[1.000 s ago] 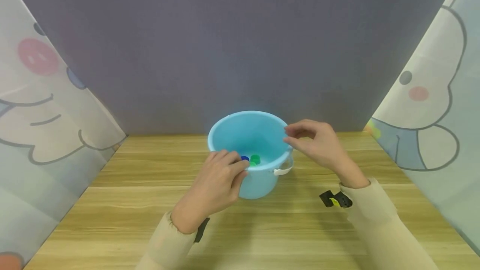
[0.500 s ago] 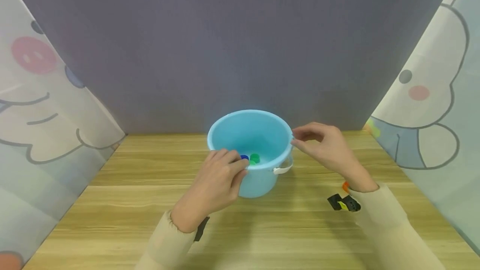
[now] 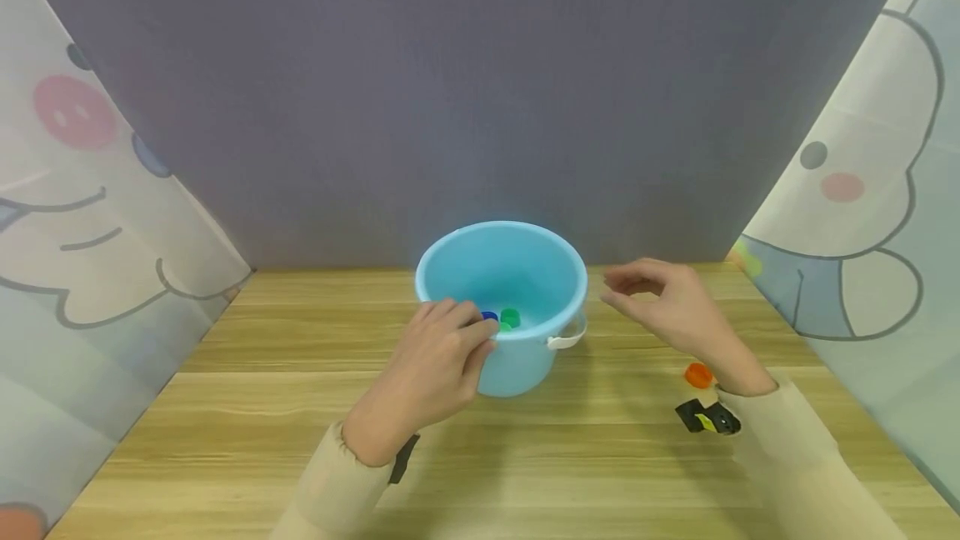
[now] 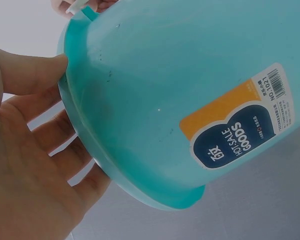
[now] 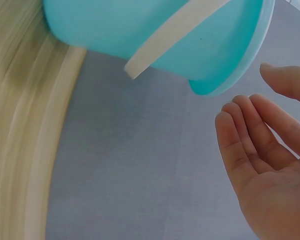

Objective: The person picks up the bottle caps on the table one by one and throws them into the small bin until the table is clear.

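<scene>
A light blue bucket point(image 3: 517, 361) stands upright on the wooden table. My left hand point(image 3: 435, 365) grips its near rim, thumb on the outer wall and fingers hooked over the edge, as the left wrist view point(image 4: 45, 125) shows. Inside at the bottom lie a blue bottle cap point(image 3: 489, 316) and green bottle caps point(image 3: 510, 317), partly hidden by the rim and my hand. To the right of the bucket, my right hand point(image 3: 671, 307) hovers with loosely bent fingers and holds nothing. In the right wrist view its thumb and fingers are apart, near the rim but off it.
An orange bottle cap point(image 3: 698, 375) lies on the wooden table point(image 3: 247, 423) beside my right wrist. The bucket's white handle point(image 3: 567, 342) hangs down on its right side. A grey panel point(image 3: 480, 90) stands behind, with cartoon-printed sheets point(image 3: 847, 190) at both sides.
My right hand has moved right and slightly down, away from the bucket's rim, uncovering the orange bottle cap. The left hand and the bucket have stayed in place.
</scene>
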`<state>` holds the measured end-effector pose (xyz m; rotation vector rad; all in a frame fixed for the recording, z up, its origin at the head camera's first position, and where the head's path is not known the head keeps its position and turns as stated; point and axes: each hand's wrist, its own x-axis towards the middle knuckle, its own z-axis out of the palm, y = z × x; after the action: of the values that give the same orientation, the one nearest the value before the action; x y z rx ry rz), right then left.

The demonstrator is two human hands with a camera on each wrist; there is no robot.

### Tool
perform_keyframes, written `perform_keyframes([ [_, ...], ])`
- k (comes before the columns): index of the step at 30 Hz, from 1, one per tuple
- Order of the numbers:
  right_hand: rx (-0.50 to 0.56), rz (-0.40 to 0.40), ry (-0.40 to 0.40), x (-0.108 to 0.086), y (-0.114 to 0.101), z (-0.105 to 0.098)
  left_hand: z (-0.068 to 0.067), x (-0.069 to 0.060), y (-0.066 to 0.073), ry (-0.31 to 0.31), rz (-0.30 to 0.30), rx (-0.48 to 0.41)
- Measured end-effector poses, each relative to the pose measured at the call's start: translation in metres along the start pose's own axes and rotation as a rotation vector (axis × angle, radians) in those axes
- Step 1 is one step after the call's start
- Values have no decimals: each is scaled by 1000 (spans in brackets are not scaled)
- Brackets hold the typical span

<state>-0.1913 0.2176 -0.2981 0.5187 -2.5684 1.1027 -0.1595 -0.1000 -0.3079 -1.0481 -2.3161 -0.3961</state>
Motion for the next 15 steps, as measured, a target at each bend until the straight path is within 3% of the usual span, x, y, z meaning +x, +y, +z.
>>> perform_keyframes([
  [15, -110, 12, -66, -6, 20, 0, 0, -1, -1, -7, -7, -5],
])
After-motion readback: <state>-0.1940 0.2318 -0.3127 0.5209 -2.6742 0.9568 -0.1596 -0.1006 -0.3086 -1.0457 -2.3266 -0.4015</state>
